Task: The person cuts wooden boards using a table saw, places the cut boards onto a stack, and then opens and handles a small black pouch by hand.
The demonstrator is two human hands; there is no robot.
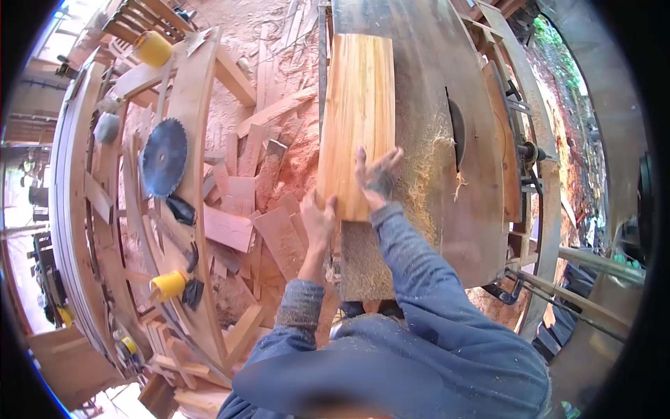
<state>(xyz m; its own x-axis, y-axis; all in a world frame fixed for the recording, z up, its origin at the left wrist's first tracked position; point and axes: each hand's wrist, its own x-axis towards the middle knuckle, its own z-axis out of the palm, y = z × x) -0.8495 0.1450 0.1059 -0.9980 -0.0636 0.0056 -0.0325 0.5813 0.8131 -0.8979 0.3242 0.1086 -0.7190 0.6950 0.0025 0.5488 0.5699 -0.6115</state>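
Board (359, 105) lying on saw table (419, 42), under both hands; clock read from board's middle.
Sawdust (419, 188) at 4, saw blade (458, 133) at 3, apart from board; offcuts (234, 227) at 8; loose blade (165, 158) at 9, on bench (199, 133); yellow can (152, 49) at 10. Left hand (319, 215) at 7, by near corner, grip cannot be told; right hand (378, 179) at 5, fingers spread apart, at right edge.

A single wide, round-edged, head-worn view looks forward and steeply down over the near edge of the surface (427, 91), along its length, with both hands (379, 180) close below.
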